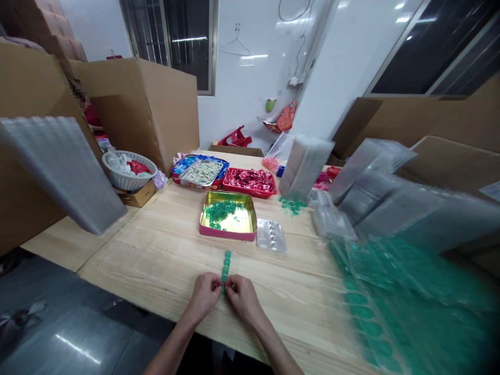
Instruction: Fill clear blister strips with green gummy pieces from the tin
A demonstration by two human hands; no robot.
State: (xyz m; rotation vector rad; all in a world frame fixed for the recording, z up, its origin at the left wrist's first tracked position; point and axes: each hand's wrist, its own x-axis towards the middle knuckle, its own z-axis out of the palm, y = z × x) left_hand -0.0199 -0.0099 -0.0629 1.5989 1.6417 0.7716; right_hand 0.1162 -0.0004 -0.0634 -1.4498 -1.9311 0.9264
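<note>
A row of small green pieces (pixel 226 263) runs away from me on the wooden table, seemingly in a clear tray. At its near end my left hand (pixel 207 292) is closed, fingertips pinched at the row's left side. My right hand (pixel 240 295) is pinched too, at the right side, almost touching the left. What the fingertips hold is too small to make out. Beyond the row lies a gold-lined tin (pixel 228 235) with loose green pieces (pixel 222 210) inside. Right of the tin is a clear plastic tray (pixel 271 235).
Filled clear trays with green pieces (pixel 410 302) are piled at the right, below stacked empty trays (pixel 307 166). A red tray of red packets (pixel 250 179) and a tray of pale pieces (pixel 202 172) stand behind the tin. Another tray stack (pixel 66 172) leans at left.
</note>
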